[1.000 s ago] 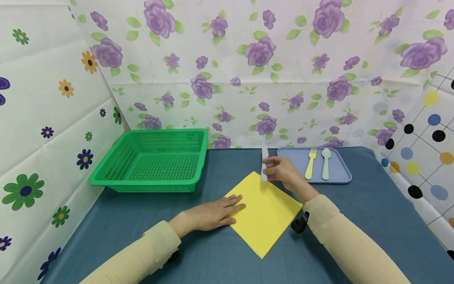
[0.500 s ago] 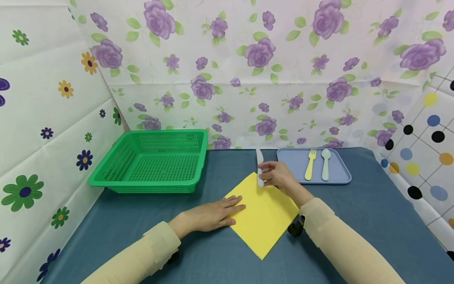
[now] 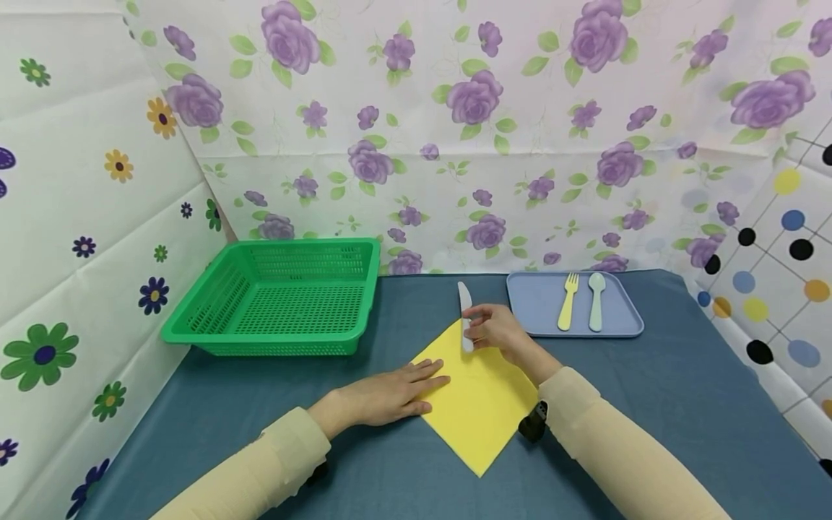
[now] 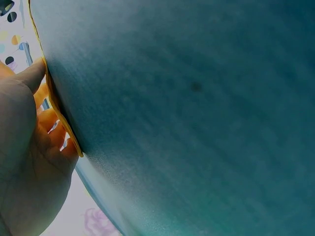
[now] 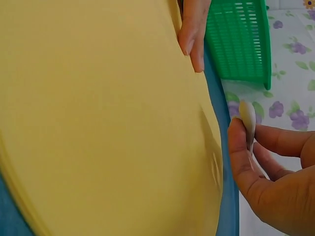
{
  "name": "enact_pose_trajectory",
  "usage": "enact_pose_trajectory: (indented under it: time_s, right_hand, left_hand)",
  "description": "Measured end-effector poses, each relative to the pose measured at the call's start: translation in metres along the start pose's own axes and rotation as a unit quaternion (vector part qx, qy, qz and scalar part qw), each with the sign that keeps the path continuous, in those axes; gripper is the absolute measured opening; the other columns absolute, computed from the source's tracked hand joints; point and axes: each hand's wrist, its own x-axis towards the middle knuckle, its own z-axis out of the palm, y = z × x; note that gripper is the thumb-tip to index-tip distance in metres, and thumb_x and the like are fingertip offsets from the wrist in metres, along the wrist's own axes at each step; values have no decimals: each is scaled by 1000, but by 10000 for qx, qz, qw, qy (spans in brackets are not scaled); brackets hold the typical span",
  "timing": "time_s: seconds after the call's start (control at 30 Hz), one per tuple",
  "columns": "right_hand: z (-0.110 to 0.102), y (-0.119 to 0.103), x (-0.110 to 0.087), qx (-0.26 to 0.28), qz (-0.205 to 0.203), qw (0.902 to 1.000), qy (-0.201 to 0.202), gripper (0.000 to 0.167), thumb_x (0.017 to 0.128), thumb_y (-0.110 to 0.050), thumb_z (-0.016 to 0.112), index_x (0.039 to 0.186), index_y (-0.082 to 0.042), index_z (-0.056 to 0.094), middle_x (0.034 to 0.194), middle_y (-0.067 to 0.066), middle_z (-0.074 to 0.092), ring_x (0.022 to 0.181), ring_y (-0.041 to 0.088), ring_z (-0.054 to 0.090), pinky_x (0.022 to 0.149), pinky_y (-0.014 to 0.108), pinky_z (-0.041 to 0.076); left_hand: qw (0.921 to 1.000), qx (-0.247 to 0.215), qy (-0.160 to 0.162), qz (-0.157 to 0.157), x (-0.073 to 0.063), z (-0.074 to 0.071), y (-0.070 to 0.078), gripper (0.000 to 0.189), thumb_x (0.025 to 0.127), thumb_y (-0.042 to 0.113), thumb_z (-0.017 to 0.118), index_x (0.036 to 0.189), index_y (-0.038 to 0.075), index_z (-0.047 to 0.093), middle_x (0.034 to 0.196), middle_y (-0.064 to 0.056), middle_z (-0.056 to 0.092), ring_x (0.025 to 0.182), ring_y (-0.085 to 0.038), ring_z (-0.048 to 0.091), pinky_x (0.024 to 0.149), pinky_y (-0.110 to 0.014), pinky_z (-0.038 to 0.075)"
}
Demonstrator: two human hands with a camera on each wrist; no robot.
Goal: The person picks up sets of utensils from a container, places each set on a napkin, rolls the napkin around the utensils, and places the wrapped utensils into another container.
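A yellow folded napkin (image 3: 481,404) lies diamond-wise on the blue tablecloth. My left hand (image 3: 390,393) rests flat on its left corner, fingers spread; in the left wrist view the thumb and fingers (image 4: 37,73) lie along the napkin's edge. Over the far corner my right hand (image 3: 497,332) pinches a white plastic knife (image 3: 465,307) by its handle, blade pointing away. The right wrist view shows the knife's handle end (image 5: 247,118) between thumb and fingers, above the yellow napkin (image 5: 108,118).
At the back left stands a green perforated basket (image 3: 364,289). To the right of my right hand is a lavender tray (image 3: 533,296) with a yellow fork (image 3: 568,302) and a pale green spoon (image 3: 596,302). Flower-printed cloth (image 3: 416,180) hangs behind the table.
My right hand has moved left and nearer with the knife, bringing it from the napkin's far right edge to over its far corner. The left hand has stayed in place.
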Motion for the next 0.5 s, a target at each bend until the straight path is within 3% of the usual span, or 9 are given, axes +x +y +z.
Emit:
enact_pose_trajectory:
  time_s: [0.5]
  right_hand:
    - [11,9,1,-20,62,10000,40,39,94,12,68,132,9,62,97,12,57,75,20,64,69,32,63]
  left_hand:
    - [10000,19,10,-11,0,1,1,59,113,44,40,167,30,24,175,5,9,160,-15,10,128,-43,21]
